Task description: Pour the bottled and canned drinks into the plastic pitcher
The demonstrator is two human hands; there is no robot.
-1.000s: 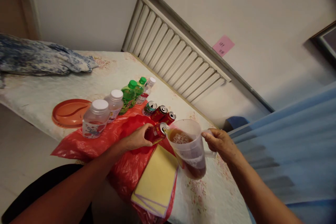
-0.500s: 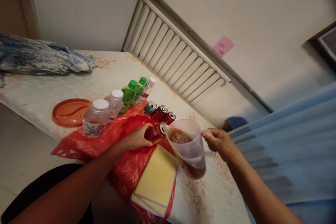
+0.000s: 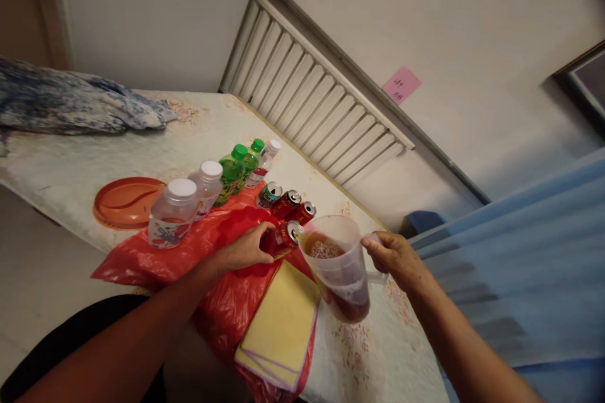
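Observation:
My left hand is closed round a red drink can, its top facing the jug's spout. By its handle, my right hand holds a clear plastic jug tilted toward the can. Brown, bubbly liquid lies in the jug and reaches its spout at the can's opening. Behind the held can stand two more red cans and a green-and-black can. Beneath them spreads a red plastic bag, with folded yellow cloths on its near side.
Left of the cans stand white-capped clear bottles and green bottles. An orange lid lies on the floral tablecloth. Blue-patterned fabric sits at far left, a radiator along the wall, a blue curtain at right.
Almost nothing differs. The can and the tilted jug stay in place with the spout at the can's top; the view has shifted very slightly.

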